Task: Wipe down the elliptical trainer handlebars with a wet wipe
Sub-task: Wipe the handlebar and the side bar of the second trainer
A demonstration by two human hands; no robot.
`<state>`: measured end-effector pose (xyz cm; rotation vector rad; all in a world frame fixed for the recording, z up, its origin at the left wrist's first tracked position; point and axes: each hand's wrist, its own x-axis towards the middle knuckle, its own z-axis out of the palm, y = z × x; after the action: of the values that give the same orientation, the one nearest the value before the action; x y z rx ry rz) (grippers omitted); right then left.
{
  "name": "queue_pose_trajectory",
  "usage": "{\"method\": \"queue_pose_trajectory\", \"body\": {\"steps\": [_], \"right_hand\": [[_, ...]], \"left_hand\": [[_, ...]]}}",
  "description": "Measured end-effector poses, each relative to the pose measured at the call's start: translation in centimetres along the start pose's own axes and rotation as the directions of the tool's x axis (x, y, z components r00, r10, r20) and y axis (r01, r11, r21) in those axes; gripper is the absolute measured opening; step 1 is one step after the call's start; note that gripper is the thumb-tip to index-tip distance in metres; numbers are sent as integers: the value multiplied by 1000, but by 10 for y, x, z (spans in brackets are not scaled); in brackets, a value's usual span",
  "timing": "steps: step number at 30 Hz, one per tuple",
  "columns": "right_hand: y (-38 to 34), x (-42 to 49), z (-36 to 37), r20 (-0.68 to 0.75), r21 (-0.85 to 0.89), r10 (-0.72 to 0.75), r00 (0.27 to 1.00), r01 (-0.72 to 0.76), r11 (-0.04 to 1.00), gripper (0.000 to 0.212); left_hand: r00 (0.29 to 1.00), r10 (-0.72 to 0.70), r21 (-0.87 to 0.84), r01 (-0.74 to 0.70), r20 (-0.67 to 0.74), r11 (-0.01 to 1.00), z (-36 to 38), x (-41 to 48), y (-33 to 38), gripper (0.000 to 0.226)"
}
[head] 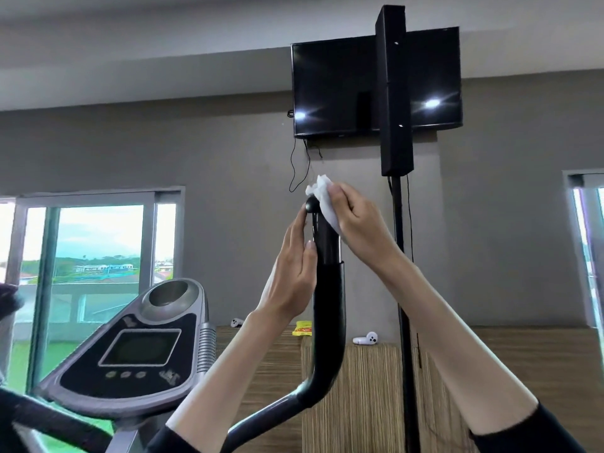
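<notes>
Far left: a tall window (94, 256), roofs and trees beyond the glass. Just right of it, low in view, the trainer's grey console (137, 348), dark screen facing up, three small buttons beneath, a round recess at the top. Behind it, on the wooden bench (506, 371), a white controller (236, 322) and a yellow packet (302, 329).

Centre: left hand (291, 279) raised, fingers straight and together, laid along the left side of the black handlebar (328, 305), thumb tip touching the grip, fingertips up by the ball-shaped end cap; grasps nothing. Rises upright, that handlebar, from a bend low down, narrower above its lower sleeve. At its top, on the right side, the white wet wipe (322, 197), bunched, pressed against the bar just under the end cap and sticking up past it. Pinched there between thumb and curled fingers of the right hand (359, 220).

Above, on the grey wall, a dark television (333, 89) with two glints of light; in front of it a black column speaker (394, 93) on a thin pole (403, 289). On the bench near the pole, a second white controller (366, 339). Far right edge: part of another window (588, 240).
</notes>
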<state>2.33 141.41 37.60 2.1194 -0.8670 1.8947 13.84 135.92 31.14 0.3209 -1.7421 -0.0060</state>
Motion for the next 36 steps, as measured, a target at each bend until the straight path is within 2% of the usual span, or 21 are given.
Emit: {"method": "queue_pose_trajectory", "body": {"steps": [3, 6, 8, 10, 13, 17, 20, 23, 27, 31, 33, 36], "right_hand": [[1, 1, -1, 75, -151, -130, 989, 140, 979, 27], [10, -1, -1, 145, -295, -305, 941, 335, 895, 33], [18, -4, -1, 153, -319, -382, 912, 411, 854, 34], [24, -12, 0, 101, -256, -428, 898, 439, 861, 33], [28, -26, 0, 4, -62, -347, 938, 346, 936, 35], [23, -26, 3, -16, 104, -135, 991, 136, 985, 31], [15, -10, 0, 43, 81, -10, 999, 6, 997, 36], [6, 5, -4, 131, -66, 12, 991, -3, 998, 42], [-6, 11, -4, 215, -281, -106, 971, 165, 945, 30], [0, 8, -2, 297, -454, -305, 905, 415, 788, 20], [5, 5, -4, 335, -450, -391, 857, 510, 733, 26], [18, 1, -9, 286, -346, -465, 838, 543, 765, 30]], "left_hand": [[1000, 15, -23, -15, 6, 1000, 2, -3, -3, 61], [1000, 10, -17, -10, -1, 1000, 4, -3, -3, 55], [999, 29, -23, -30, -42, 999, 5, -4, -1, 48], [996, 62, -22, -63, -65, 998, 5, -6, 2, 49], [988, 139, -16, -141, -69, 990, 6, -11, 1, 54], [984, 165, 12, -165, -70, 986, 7, -14, -3, 54], [989, 141, 11, -140, -49, 990, 7, -17, -3, 55], [991, 123, 6, -123, -41, 992, 8, -19, -2, 56], [993, 103, 4, -103, -58, 995, 11, -21, -5, 57], [989, 113, -31, -117, -95, 993, 14, -19, -4, 55], [986, 123, -43, -128, -109, 991, 15, -19, -3, 54], [984, 110, -49, -118, -137, 992, 17, -19, -5, 54]]}}
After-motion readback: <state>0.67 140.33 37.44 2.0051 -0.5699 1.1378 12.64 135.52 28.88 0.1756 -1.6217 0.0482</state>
